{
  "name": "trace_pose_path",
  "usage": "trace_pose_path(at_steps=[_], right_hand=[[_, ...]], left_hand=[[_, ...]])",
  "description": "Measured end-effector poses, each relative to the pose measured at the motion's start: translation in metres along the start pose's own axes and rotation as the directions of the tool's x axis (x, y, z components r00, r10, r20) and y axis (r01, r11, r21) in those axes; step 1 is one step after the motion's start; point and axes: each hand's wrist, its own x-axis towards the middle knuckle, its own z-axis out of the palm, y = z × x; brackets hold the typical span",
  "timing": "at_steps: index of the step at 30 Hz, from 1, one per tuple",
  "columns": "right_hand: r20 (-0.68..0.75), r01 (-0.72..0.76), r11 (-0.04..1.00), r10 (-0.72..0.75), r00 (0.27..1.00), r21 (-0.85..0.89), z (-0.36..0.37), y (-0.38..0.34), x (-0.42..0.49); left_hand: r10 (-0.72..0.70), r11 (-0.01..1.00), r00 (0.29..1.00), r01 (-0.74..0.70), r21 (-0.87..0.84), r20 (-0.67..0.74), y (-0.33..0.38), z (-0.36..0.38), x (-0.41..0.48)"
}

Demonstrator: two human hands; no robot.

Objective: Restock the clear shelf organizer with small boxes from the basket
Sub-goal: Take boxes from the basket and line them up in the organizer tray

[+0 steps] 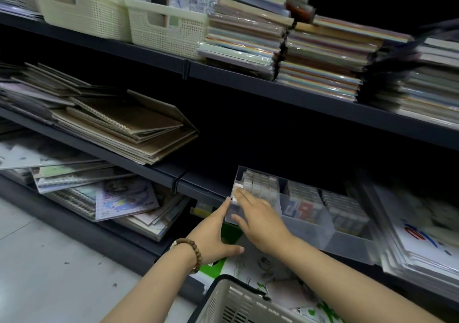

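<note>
right hand [258, 219] fingers [243, 195] straight and together, tips pressing a small box [237, 186] at the near end of the leftmost lane of the clear organizer [306, 227]; the lane runs straight away from the fingertips. left hand [214, 234] lies flat on the outer wall just left of them, basket [231, 302] below both wrists.

We see a dark top shelf [323, 104] carrying two cream baskets, one at the left [82, 12] and one just beside it [169, 29]. To their right stand two stacks of wrapped coloured paper [243, 39] [327, 59], touching one another. A further, blurred stack [427, 86] sits at the far right. One shelf down, we find brown spiral notebooks [129, 128] piled loosely. Below those lie illustrated notebooks [124, 198], tilted and overlapping. At the lower right we see white pads [422, 243] with blue and red print. The pale floor [49, 273] shows dark specks.
</note>
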Motion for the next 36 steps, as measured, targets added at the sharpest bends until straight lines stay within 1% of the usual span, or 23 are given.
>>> trace_pose_path(at_steps=[4, 6, 8, 10, 12, 15, 17, 19, 21, 22, 24, 26, 28, 31, 33, 34, 36], right_hand=[[-0.057, 0.016, 0.999, -0.018, 0.998, -0.051, 0.004, 0.003, 0.001], [-0.052, 0.024, 0.998, -0.028, 0.998, -0.061, 0.004, 0.003, 0.001], [-0.033, 0.035, 0.999, -0.036, 0.999, -0.033, 0.001, 0.002, -0.001], [-0.046, 0.044, 0.999, -0.042, 0.998, 0.033, -0.005, 0.003, -0.01], [-0.097, 0.048, 0.996, -0.04, 0.995, 0.081, -0.01, 0.009, -0.027], [-0.181, 0.037, 0.994, -0.018, 0.983, 0.104, -0.011, 0.026, -0.067], [-0.216, 0.007, 0.988, 0.028, 0.976, 0.156, -0.005, 0.038, -0.099], [-0.199, -0.039, 0.977, 0.082, 0.977, 0.209, 0.014, 0.05, -0.134], [-0.124, -0.134, 0.951, 0.174, 0.977, 0.28, 0.047, 0.061, -0.169], [-0.045, -0.215, 0.917, 0.243, 0.969, 0.337, 0.067, 0.066, -0.186], [0.182, -0.406, 0.82, 0.363, 0.914, 0.404, 0.107, 0.076, -0.218], [0.421, -0.572, 0.738, 0.419, 0.804, 0.358, 0.148, 0.085, -0.248], [0.571, -0.7, 0.633, 0.456, 0.683, 0.331, 0.183, 0.091, -0.282], [0.731, -0.822, 0.511, 0.457, 0.507, 0.251, 0.219, 0.095, -0.329], [0.79, -0.874, 0.448, 0.46, 0.405, 0.187, 0.234, 0.098, -0.35], [0.801, -0.891, 0.422, 0.469, 0.373, 0.168, 0.239, 0.1, -0.357], [0.807, -0.912, 0.382, 0.486, 0.336, 0.15, 0.248, 0.104, -0.364]], left_hand=[[0.003, 0.999, 1.0, -0.002, 0.04, -0.004, 0.001, 0.001, -0.001], [0.007, 0.999, 1.0, -0.007, 0.032, -0.012, 0.0, 0.001, -0.001], [0.013, 1.0, 1.0, -0.013, 0.022, -0.01, -0.001, 0.0, -0.003], [0.016, 1.0, 1.0, -0.016, 0.013, 0.005, -0.003, -0.001, -0.007], [0.013, 1.0, 1.0, -0.013, 0.02, 0.017, -0.007, -0.002, -0.013], [-0.005, 0.998, 0.999, 0.002, 0.062, 0.037, -0.015, 0.002, -0.022], [-0.011, 0.994, 0.996, 0.002, 0.106, 0.085, -0.022, 0.013, -0.031], [-0.032, 0.976, 0.982, -0.009, 0.217, 0.184, -0.033, 0.038, -0.044], [-0.086, 0.938, 0.941, -0.034, 0.346, 0.328, -0.044, 0.069, -0.057], [-0.114, 0.924, 0.916, -0.044, 0.379, 0.386, -0.049, 0.085, -0.062], [-0.172, 0.92, 0.886, -0.012, 0.392, 0.431, -0.059, 0.113, -0.068], [-0.22, 0.918, 0.876, 0.037, 0.396, 0.428, -0.071, 0.137, -0.07], [-0.289, 0.906, 0.861, 0.104, 0.411, 0.419, -0.09, 0.16, -0.073], [-0.421, 0.884, 0.81, 0.266, 0.385, 0.407, -0.122, 0.196, -0.085], [-0.502, 0.859, 0.754, 0.377, 0.347, 0.424, -0.144, 0.217, -0.096], [-0.534, 0.844, 0.724, 0.423, 0.331, 0.436, -0.154, 0.226, -0.1], [-0.578, 0.816, 0.666, 0.466, 0.342, 0.472, -0.169, 0.238, -0.106]])
